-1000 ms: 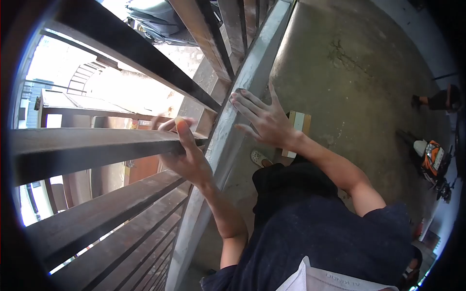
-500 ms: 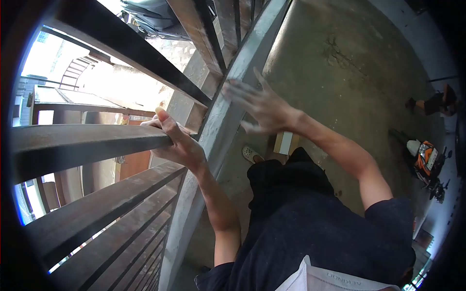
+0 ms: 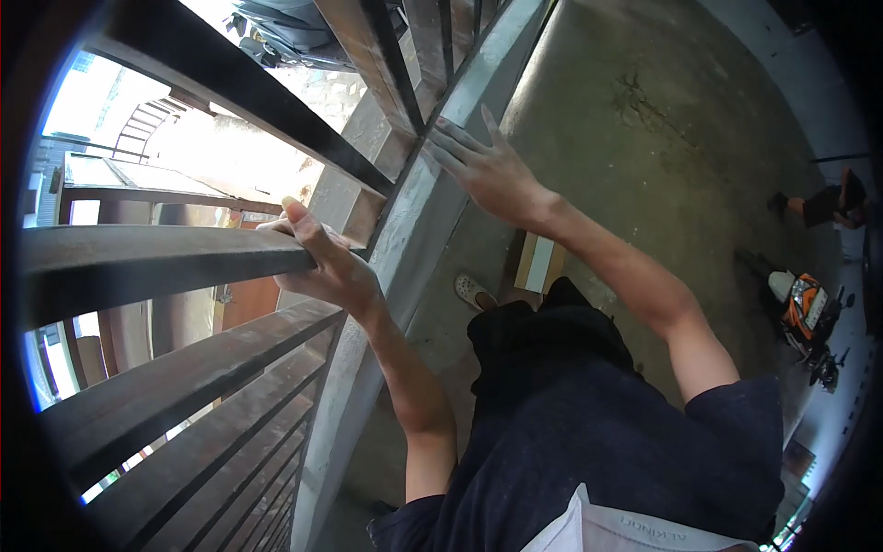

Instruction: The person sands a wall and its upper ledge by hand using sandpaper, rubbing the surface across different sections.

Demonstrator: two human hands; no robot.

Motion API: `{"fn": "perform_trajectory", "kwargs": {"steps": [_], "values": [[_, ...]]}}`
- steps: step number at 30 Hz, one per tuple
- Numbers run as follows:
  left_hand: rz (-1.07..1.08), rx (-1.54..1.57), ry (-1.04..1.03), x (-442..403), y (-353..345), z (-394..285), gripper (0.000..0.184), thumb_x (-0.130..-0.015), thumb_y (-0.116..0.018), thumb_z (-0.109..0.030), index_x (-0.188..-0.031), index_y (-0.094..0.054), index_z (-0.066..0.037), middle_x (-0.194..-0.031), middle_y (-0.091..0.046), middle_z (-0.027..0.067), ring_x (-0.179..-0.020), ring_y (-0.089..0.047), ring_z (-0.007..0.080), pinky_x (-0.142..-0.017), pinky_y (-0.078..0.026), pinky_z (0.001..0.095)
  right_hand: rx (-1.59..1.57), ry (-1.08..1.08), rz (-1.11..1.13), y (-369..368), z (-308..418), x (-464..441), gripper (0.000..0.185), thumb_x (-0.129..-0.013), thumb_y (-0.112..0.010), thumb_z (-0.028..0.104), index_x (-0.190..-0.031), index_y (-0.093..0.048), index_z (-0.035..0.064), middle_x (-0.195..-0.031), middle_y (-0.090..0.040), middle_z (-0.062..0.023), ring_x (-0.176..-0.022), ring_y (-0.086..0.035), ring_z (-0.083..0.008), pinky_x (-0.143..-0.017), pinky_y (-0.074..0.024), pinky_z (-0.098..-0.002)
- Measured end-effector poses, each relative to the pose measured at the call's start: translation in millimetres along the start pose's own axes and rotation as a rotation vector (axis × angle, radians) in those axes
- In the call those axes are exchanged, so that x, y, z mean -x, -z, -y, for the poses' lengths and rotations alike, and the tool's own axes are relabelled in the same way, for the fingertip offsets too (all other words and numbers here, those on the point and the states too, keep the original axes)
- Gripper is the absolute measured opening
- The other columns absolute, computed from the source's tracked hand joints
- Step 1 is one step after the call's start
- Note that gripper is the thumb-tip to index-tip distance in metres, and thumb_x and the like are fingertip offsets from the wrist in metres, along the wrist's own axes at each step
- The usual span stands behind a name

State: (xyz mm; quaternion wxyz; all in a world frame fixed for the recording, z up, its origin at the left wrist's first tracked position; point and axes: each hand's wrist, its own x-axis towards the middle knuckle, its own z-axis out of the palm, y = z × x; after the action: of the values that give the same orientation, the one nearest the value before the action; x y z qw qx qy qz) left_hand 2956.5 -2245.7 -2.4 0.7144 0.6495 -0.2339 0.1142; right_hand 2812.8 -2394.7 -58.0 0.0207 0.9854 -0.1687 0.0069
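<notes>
My left hand (image 3: 329,274) is wrapped round one brown metal bar (image 3: 166,259) of a grille, close to where the bar meets the ledge. Its thumb lies on top of the bar, and some of its fingers are hidden behind. My right hand (image 3: 492,175) is stretched out over the pale, worn ledge (image 3: 405,225), with its fingertips at the strip along the foot of the bars. Nothing shows in that hand, and its fingers and thumb are apart. Its fingers look greyish and dusty.
Several more bars (image 3: 193,396) run along the ledge. Below are a concrete floor (image 3: 635,184), a box (image 3: 538,267) and my clog-covered foot (image 3: 474,292). At the right are a person (image 3: 823,202) and an orange motorcycle (image 3: 805,308). Outside the bars stands a dark vehicle (image 3: 294,32).
My right hand was blurred by motion over the ledge and is now sharper, slightly higher in view, its fingers on the ledge's outer edge. My left hand keeps its hold on the bar.
</notes>
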Motion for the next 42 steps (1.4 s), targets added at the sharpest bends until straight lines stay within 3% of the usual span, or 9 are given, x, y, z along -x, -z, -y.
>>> {"fn": "perform_trajectory", "kwargs": {"steps": [3, 14, 16, 20, 24, 28, 30, 33, 42], "values": [[-0.009, -0.008, 0.017, 1, -2, -5, 0.040, -0.099, -0.058, -0.025, -0.067, -0.040, -0.009, -0.057, -0.033, -0.0030, -0.048, -0.033, 0.0064, -0.046, -0.027, 0.0250, -0.160, 0.095, -0.214, -15, 22, 21, 0.074, -0.087, -0.055, 0.002, -0.155, -0.028, 0.0128, -0.163, -0.024, -0.0046, -0.152, -0.014, -0.0176, -0.118, -0.0061, -0.0674], [-0.025, 0.037, 0.024, 1, -6, -9, 0.042, -0.099, -0.057, -0.020, -0.064, -0.038, -0.008, -0.057, -0.033, -0.0026, -0.051, -0.031, 0.0068, -0.047, -0.024, 0.0256, -0.208, 0.087, -0.269, -17, 20, 23, 0.070, -0.088, -0.052, 0.000, -0.153, -0.033, 0.0139, -0.159, -0.033, -0.0035, -0.151, -0.021, -0.0188, -0.118, -0.0126, -0.0660], [-0.017, 0.043, 0.019, 1, -5, -9, 0.041, -0.099, -0.057, -0.019, -0.064, -0.038, -0.008, -0.057, -0.033, -0.0025, -0.051, -0.031, 0.0068, -0.047, -0.024, 0.0257, 0.060, 0.068, -0.244, -12, -7, 9, 0.057, -0.092, -0.049, 0.009, -0.148, -0.040, 0.0086, -0.155, -0.040, -0.0069, -0.147, -0.031, -0.0216, -0.115, -0.0211, -0.0669], [0.000, 0.087, 0.057, 2, -3, -11, 0.039, -0.099, -0.059, -0.019, -0.067, -0.041, -0.008, -0.058, -0.035, -0.0034, -0.050, -0.032, 0.0054, -0.047, -0.027, 0.0236, 0.117, -0.087, -0.206, -10, 8, 8, 0.058, -0.092, -0.050, 0.010, -0.149, -0.041, 0.0115, -0.154, -0.041, -0.0055, -0.147, -0.032, -0.0205, -0.114, -0.0214, -0.0679], [-0.007, 0.075, 0.046, 1, -3, -7, 0.039, -0.099, -0.060, -0.019, -0.066, -0.041, -0.008, -0.057, -0.035, -0.0039, -0.050, -0.033, 0.0050, -0.047, -0.028, 0.0247, -0.006, 0.142, -0.271, -10, 4, 18, 0.057, -0.094, -0.048, 0.008, -0.150, -0.039, 0.0130, -0.155, -0.040, -0.0051, -0.146, -0.032, -0.0185, -0.114, -0.0218, -0.0683], [0.033, 0.068, 0.032, 1, -3, -17, 0.037, -0.096, -0.061, -0.022, -0.066, -0.042, -0.011, -0.054, -0.030, -0.0048, -0.047, -0.031, 0.0055, -0.046, -0.024, 0.0255, -0.006, -0.122, -0.114, 2, -3, 6, 0.067, -0.090, -0.048, 0.001, -0.153, -0.033, 0.0153, -0.160, -0.030, -0.0017, -0.150, -0.023, -0.0157, -0.119, -0.0130, -0.0646], [0.021, 0.093, 0.040, 0, -4, -15, 0.038, -0.097, -0.060, -0.021, -0.066, -0.042, -0.010, -0.054, -0.031, -0.0045, -0.046, -0.031, 0.0060, -0.046, -0.024, 0.0257, 0.028, 0.050, -0.252, -8, 18, 18, 0.055, -0.094, -0.044, 0.006, -0.149, -0.039, 0.0104, -0.151, -0.046, -0.0083, -0.145, -0.034, -0.0177, -0.118, -0.0188, -0.0640], [0.019, 0.106, 0.039, 1, -2, -8, 0.041, -0.098, -0.062, -0.021, -0.065, -0.042, -0.007, -0.056, -0.038, -0.0030, -0.050, -0.034, 0.0054, -0.047, -0.027, 0.0250, 0.051, 0.119, -0.304, -13, -5, 15, 0.056, -0.094, -0.045, 0.007, -0.149, -0.039, 0.0095, -0.150, -0.047, -0.0085, -0.144, -0.037, -0.0204, -0.117, -0.0204, -0.0628], [0.030, 0.054, 0.041, 1, -4, -18, 0.038, -0.099, -0.059, -0.020, -0.067, -0.040, -0.012, -0.056, -0.029, -0.0047, -0.049, -0.029, 0.0056, -0.048, -0.025, 0.0243, 0.047, -0.131, -0.283, -2, -25, 3, 0.060, -0.088, -0.048, 0.002, -0.148, -0.040, 0.0055, -0.153, -0.042, -0.0111, -0.144, -0.037, -0.0250, -0.118, -0.0236, -0.0581]]}}
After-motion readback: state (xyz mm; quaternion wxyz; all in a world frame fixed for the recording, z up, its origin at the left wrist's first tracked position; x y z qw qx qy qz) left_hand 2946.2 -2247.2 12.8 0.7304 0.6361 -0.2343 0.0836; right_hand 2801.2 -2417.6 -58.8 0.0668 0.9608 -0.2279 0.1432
